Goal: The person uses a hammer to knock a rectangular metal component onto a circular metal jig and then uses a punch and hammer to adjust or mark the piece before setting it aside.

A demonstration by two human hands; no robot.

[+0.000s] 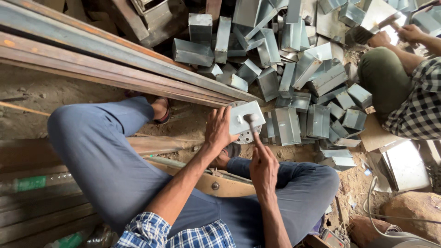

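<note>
Long rusty steel bars [115, 55] ran across the dirt floor [41, 92] at upper left. Beyond them I noted a heap of grey folded sheet-metal boxes [294, 69]. A co-worker's hands [395, 34] worked at upper right, holding a hammer. Centre frame: a flat, pale grey sheet-metal piece [241, 117], roughly square, tilted, lying on a round perforated metal disc [245, 135] on the floor. Left hand [219, 131] was closed on the piece's near edge, pinning it. Right hand [263, 167] was clenched around a hammer [253, 124], its head touching the piece.
</note>
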